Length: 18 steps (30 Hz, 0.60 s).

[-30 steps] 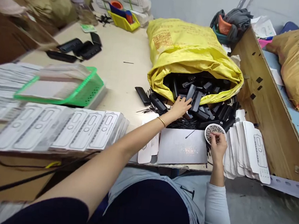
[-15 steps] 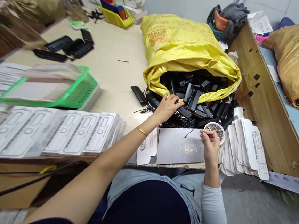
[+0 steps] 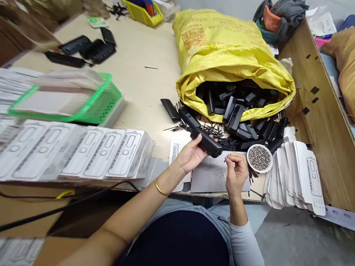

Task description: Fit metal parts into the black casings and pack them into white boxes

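Note:
My left hand (image 3: pixel 191 155) grips a long black plastic case (image 3: pixel 207 143) with rounded ends, held tilted above the front of the table. Close to its right end, my right hand (image 3: pixel 236 171) has thumb and fingers pinched together. A small dark tip shows at those fingers, too small to name. Beneath both hands lies a white sheet (image 3: pixel 204 181) with pale crumbs on it. A white bowl (image 3: pixel 270 167) full of small metal pieces stands just right of my right hand. Thin black sticks (image 3: pixel 216 132) lie in a heap behind the hands.
A yellow sack (image 3: pixel 216 41) spills black cases toward me. White printed cards (image 3: pixel 298 176) stand stacked at right, beside a wooden partition (image 3: pixel 331 109). To the left are printed boxes (image 3: pixel 126 155) and a green basket (image 3: pixel 107 98). More black cases (image 3: pixel 94 51) lie farther back.
My left hand has come back from the pile at the sack's mouth with a black case in its grip. My right hand has shifted slightly left, away from the bowl, toward the case.

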Motion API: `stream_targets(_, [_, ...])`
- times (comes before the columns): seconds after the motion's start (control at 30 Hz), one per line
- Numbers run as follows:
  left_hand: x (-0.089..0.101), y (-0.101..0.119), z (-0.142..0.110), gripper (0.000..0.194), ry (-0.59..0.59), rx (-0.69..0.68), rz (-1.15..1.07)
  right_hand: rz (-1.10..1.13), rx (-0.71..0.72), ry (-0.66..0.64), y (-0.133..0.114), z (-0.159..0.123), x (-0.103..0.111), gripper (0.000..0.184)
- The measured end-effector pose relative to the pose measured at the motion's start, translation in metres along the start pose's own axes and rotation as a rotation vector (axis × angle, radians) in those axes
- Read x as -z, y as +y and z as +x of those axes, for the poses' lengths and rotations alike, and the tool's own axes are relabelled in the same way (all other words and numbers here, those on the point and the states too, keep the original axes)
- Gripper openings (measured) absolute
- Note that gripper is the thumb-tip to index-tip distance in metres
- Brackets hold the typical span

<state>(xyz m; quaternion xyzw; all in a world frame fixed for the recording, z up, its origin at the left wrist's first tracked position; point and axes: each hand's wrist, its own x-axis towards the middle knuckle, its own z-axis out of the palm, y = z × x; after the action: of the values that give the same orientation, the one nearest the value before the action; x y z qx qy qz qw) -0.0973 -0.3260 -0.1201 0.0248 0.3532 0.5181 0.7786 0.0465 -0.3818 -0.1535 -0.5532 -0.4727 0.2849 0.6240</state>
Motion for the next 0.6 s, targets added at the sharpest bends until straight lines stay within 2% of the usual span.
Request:
stream_targets(0.13, [-0.002, -0.004, -0.006, 0.018, -0.008, 0.031, -0.022, -0.128, 0.099, -0.013, -0.005, -0.003, -0.001, 0.006])
stream_targets(0.3, [-0.001, -0.01, -0.01, 0.016, -0.018, -0.023, -0.01, -0.141, 0.122, -0.017, -0.007, -0.002, -0.004, 0.006])
stream_targets(0.6, [-0.002, -0.023, -0.014, 0.02, 0.027, -0.017, -0.048, 0.084, -0.02, 0.087, -0.003, -0.005, -0.011, 0.009])
